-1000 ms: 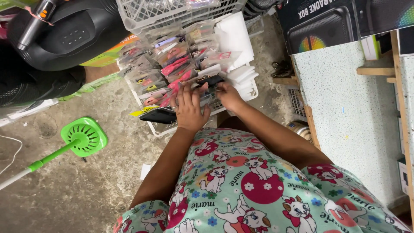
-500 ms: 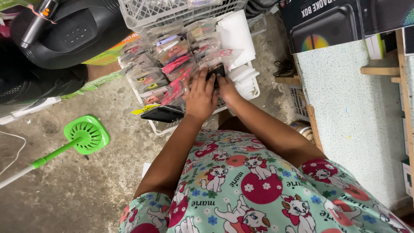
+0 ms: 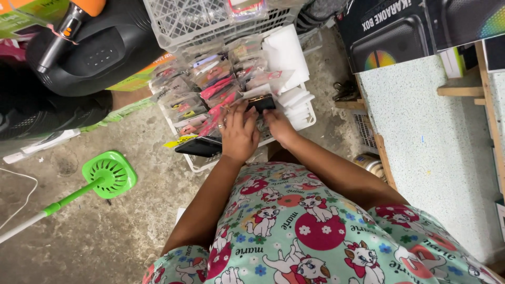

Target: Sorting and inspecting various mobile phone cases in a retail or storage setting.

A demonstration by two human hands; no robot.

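A white plastic basket (image 3: pixel 307 120) on the floor holds several clear-bagged phone cases (image 3: pixel 184 100), pink and dark ones. My left hand (image 3: pixel 238 131) lies palm down on the packets, fingers spread, a ring on one finger. My right hand (image 3: pixel 278 123) rests beside it with its fingertips on a small black case (image 3: pixel 261 102) that both hands touch. A black phone (image 3: pixel 199 146) lies at the basket's near left rim. White foam sheets (image 3: pixel 286 52) stand at the basket's right side.
Another white crate (image 3: pixel 179 18) sits above the basket. A large black speaker (image 3: pixel 100 47) with a microphone stands at upper left. A green mop head (image 3: pixel 108 173) lies on the concrete floor. A speckled counter (image 3: pixel 426 142) and a boxed speaker (image 3: pixel 389 31) are at right.
Both hands stay on the packets in the basket, shifting slightly around the black case. The view has moved a little.
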